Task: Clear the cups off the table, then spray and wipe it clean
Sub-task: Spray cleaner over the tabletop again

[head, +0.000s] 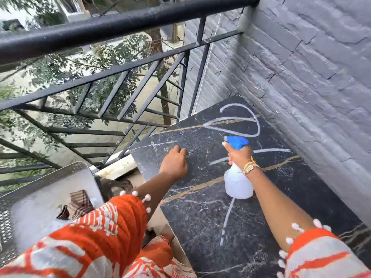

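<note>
Now right hand (239, 155) grips spray bottle (237, 183); left hand (175, 162) curled, knuckles over table (261, 227).

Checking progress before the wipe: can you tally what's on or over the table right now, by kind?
Cups: 0 in view
Spray bottles: 1, the spray bottle held by the right hand
Hands: 2, with the left hand curled over the table
Cloths on the table: 0
Total: 3

black marble table (202, 223), grey spray streaks (236, 119) across it
</note>
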### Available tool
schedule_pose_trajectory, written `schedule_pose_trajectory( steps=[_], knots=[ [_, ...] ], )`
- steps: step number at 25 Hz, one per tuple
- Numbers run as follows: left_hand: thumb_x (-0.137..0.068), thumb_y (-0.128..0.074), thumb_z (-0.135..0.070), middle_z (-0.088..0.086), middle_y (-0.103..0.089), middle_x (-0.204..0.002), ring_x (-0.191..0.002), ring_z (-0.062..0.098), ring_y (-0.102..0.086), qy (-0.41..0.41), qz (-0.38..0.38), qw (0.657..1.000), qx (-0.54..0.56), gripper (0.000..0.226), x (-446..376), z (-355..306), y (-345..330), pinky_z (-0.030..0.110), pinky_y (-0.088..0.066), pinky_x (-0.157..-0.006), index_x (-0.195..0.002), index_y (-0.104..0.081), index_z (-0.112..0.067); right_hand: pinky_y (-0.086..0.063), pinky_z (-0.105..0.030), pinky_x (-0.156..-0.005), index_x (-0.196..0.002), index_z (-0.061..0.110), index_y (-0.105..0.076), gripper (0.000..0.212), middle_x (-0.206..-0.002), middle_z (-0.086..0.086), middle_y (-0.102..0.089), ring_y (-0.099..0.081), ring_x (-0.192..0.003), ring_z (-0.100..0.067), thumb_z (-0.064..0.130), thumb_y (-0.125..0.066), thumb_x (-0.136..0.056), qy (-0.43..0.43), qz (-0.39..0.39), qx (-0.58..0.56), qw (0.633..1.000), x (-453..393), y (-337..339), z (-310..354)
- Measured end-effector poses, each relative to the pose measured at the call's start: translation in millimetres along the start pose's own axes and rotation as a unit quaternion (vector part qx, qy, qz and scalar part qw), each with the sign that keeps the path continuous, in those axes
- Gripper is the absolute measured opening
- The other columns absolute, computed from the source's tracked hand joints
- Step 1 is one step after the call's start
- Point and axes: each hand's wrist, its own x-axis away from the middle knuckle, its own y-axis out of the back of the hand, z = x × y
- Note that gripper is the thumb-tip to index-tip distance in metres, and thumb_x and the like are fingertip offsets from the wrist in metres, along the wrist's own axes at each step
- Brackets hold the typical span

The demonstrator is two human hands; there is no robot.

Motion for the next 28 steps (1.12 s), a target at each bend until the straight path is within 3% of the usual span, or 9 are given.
schedule_pose_trajectory(
  steps=[3,6,11,15,18,20,24,26,28],
  knots=[
    [-0.086,-0.047,-0.016,0.014,-0.048,-0.115,-0.107,0.035,-0.052,-0.020,0.025,0.999,-0.008,0.034,-23,-20,-7,0.046,-0.048,-0.089,-0.118,-0.054,-0.009,-0.052,-0.024,-0.049,-0.069,0.012,-0.063,0.035,-0.050,0.000,-0.060,-0.060,-0.046,-0.017,0.041,-0.081,-0.074,-0.008,-0.011,0.014,1.000,-22,22,6],
    [-0.085,-0.052,-0.021,0.013,-0.047,-0.117,-0.109,0.035,-0.052,-0.039,0.052,0.997,-0.034,0.036,-47,-36,-15,0.045,-0.047,-0.090,-0.120,-0.052,-0.011,-0.054,-0.028,-0.049,-0.074,0.010,-0.065,0.042,-0.062,-0.008,-0.065,-0.060,-0.050,-0.020,0.049,-0.078,-0.073,-0.040,0.007,0.005,0.999,-50,44,16],
    [-0.085,-0.054,-0.029,0.011,-0.047,-0.118,-0.112,0.032,-0.050,-0.095,0.076,0.989,-0.079,0.036,-70,-60,-31,0.041,-0.042,-0.094,-0.117,-0.052,-0.012,-0.058,-0.039,-0.052,-0.063,0.007,-0.062,0.052,-0.055,-0.009,-0.061,-0.059,-0.041,-0.024,0.057,-0.071,-0.075,-0.054,-0.062,0.000,0.997,-98,75,27],
    [-0.083,-0.056,-0.043,0.007,-0.045,-0.123,-0.118,0.027,-0.044,-0.120,0.074,0.983,-0.120,0.047,-72,-60,-45,0.040,-0.037,-0.102,-0.121,-0.051,-0.017,-0.048,-0.021,-0.038,-0.066,0.004,-0.061,0.046,-0.043,-0.004,-0.058,-0.055,-0.033,-0.013,0.046,-0.071,-0.082,-0.072,-0.082,-0.060,0.992,-123,95,37],
    [-0.082,-0.054,-0.050,0.005,-0.045,-0.124,-0.119,0.027,-0.045,-0.139,0.056,0.979,-0.136,0.050,-71,-51,-50,0.040,-0.037,-0.104,-0.120,-0.051,-0.020,-0.059,-0.042,-0.059,-0.059,0.007,-0.063,0.058,-0.055,-0.011,-0.066,-0.067,-0.054,-0.031,0.064,-0.069,-0.065,-0.091,-0.135,-0.052,0.985,-145,110,23],
    [-0.082,-0.055,-0.051,0.005,-0.046,-0.124,-0.118,0.026,-0.046,-0.142,0.054,0.979,-0.135,0.049,-72,-50,-51,0.040,-0.037,-0.103,-0.120,-0.051,-0.020,-0.055,-0.039,-0.052,-0.060,0.010,-0.063,0.048,-0.061,-0.012,-0.066,-0.062,-0.050,-0.029,0.056,-0.071,-0.072,-0.095,-0.132,-0.073,0.984,-139,113,16],
    [-0.083,-0.056,-0.049,0.004,-0.046,-0.124,-0.119,0.025,-0.046,-0.144,0.052,0.976,-0.151,0.048,-70,-51,-47,0.040,-0.034,-0.105,-0.121,-0.051,-0.020,-0.050,-0.025,-0.042,-0.084,0.012,-0.064,0.021,-0.064,-0.005,-0.061,-0.061,-0.058,-0.013,0.031,-0.070,-0.087,-0.102,-0.099,-0.124,0.982,-116,116,1],
    [-0.083,-0.056,-0.048,0.004,-0.047,-0.123,-0.119,0.025,-0.046,-0.141,0.055,0.975,-0.164,0.047,-59,-51,-48,0.039,-0.034,-0.105,-0.121,-0.052,-0.020,-0.040,-0.017,-0.034,-0.080,0.009,-0.058,0.020,-0.052,-0.003,-0.052,-0.051,-0.037,-0.008,0.024,-0.067,-0.090,-0.114,-0.117,-0.155,0.974,-100,120,-10],
    [-0.083,-0.056,-0.047,0.004,-0.048,-0.121,-0.118,0.025,-0.047,-0.144,0.047,0.973,-0.174,0.045,-46,-50,-49,0.040,-0.035,-0.104,-0.118,-0.053,-0.020,-0.035,-0.017,-0.030,-0.072,0.007,-0.055,0.027,-0.047,-0.005,-0.048,-0.040,-0.026,-0.007,0.023,-0.068,-0.089,-0.119,-0.132,-0.157,0.971,-83,122,-20]
  ],
)
